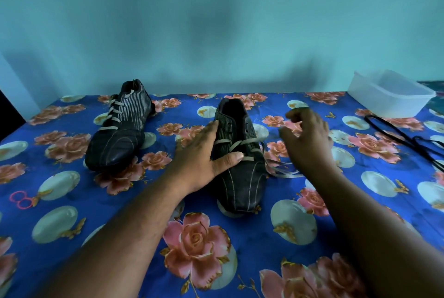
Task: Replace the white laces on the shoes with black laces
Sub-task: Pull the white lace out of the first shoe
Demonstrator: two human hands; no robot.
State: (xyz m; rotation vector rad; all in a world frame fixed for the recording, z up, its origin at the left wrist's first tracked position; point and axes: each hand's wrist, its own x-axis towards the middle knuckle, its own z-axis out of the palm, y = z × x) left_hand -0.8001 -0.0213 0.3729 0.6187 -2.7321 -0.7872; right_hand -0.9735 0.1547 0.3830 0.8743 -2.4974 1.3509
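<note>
Left hand (201, 153) rests flat, fingers straight, on the half-unlaced near shoe (237, 153) mid-desk; right hand (310, 139) hovers beside it, blurred, fingers loosely curled, grasp indeterminate; black laces (406, 139) far right.

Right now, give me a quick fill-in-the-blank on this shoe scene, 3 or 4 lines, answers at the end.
1. The left hand rests on the near shoe, whose white lace is partly ____.
2. The far shoe is laced in ____.
3. The black laces lie on the cloth to the ____ of the right hand.
4. The plastic tub sits at the far ____ corner.

Answers: undone; white; right; right
</note>
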